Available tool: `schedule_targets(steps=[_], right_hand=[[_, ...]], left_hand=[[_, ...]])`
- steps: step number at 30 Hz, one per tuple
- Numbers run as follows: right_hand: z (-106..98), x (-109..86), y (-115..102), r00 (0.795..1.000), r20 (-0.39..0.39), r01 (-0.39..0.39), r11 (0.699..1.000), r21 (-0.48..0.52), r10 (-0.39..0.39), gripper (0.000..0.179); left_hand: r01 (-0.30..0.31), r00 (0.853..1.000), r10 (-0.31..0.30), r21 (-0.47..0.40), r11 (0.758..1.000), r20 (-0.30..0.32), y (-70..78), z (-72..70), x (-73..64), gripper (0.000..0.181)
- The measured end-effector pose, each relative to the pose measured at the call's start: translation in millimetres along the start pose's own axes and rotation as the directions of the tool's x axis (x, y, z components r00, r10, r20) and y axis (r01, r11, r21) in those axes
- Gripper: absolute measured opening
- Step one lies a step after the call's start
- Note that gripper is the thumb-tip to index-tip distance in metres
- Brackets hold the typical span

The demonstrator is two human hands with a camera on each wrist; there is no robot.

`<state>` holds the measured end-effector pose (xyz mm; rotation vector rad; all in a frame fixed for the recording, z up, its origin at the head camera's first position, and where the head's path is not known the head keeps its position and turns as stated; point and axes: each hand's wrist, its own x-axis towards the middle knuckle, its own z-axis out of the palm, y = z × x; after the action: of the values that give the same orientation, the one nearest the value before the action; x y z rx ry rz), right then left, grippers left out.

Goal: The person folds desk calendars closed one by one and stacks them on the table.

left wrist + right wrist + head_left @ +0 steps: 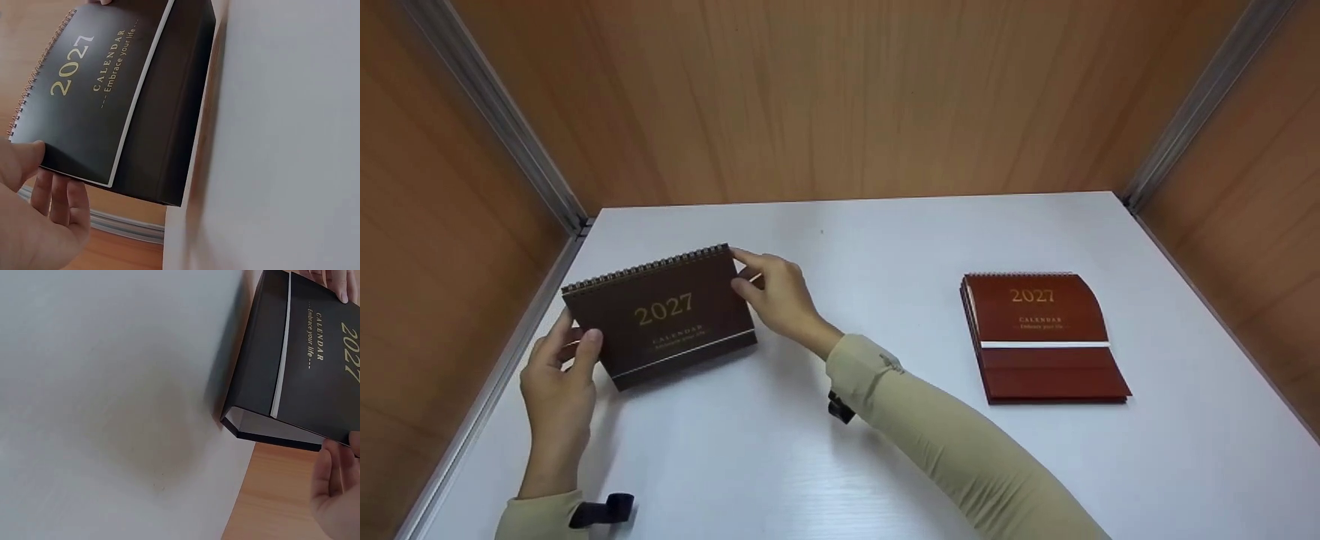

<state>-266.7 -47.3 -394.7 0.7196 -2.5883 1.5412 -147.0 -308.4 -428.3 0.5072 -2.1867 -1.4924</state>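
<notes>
A dark brown spiral-bound desk calendar [675, 322] with gold "2027" lettering is held up at the left side of the table, its front facing me and tilted. My left hand [561, 390] grips its left edge, thumb on the front cover and the other fingers behind. At the upper right edge, my right hand [780, 296] pinches the calendar between thumb and fingers. In the right wrist view the calendar's stand [270, 439] is spread into a wedge with a hollow side. Over on the right of the table lies a red 2027 calendar [1044, 367], touched by neither hand.
The white table [900, 247] is bounded by a wooden back panel [840, 97] and wooden side panels. Metal corner posts [502, 112] stand where the panels meet. Black straps [604, 510] are worn on both wrists.
</notes>
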Motion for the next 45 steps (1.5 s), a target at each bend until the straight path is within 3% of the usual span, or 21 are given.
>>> schedule_targets(steps=[10, 17, 23, 32, 38, 45], right_hand=[[-42.1, -16.8, 7.6, 1.000, -0.020, 0.021, 1.000, 0.011, -0.021, 0.049], [-81.0, -33.1, 18.4, 0.999, -0.039, 0.018, 1.000, -0.002, -0.018, 0.050], [-115.6, -47.6, 30.8, 0.998, -0.066, -0.003, 0.999, -0.032, 0.001, 0.049], [-165.8, -72.8, 41.7, 0.988, -0.065, -0.143, 0.990, 0.007, 0.143, 0.052], [-193.8, -86.5, 50.4, 0.975, -0.057, -0.213, 0.977, 0.024, 0.214, 0.053], [-215.7, -98.2, 60.2, 0.958, -0.045, -0.280, 0.959, 0.042, 0.282, 0.051]], left_hand=[[-0.091, 0.988, 0.093, -0.023, 0.996, 0.125, 20.3, 21.9, -4.4, 0.054], [-0.140, 0.961, 0.149, -0.055, 0.989, 0.231, 41.3, 43.0, -7.9, 0.054], [-0.158, 0.930, 0.177, -0.085, 0.984, 0.321, 57.2, 65.0, -11.2, 0.054], [-0.125, 0.879, 0.186, -0.165, 0.978, 0.438, 77.3, 103.3, -17.8, 0.053], [-0.097, 0.833, 0.178, -0.178, 0.979, 0.525, 90.2, 125.9, -21.8, 0.054], [-0.018, 0.811, 0.134, -0.204, 0.979, 0.570, 98.7, 151.7, -28.0, 0.052]])
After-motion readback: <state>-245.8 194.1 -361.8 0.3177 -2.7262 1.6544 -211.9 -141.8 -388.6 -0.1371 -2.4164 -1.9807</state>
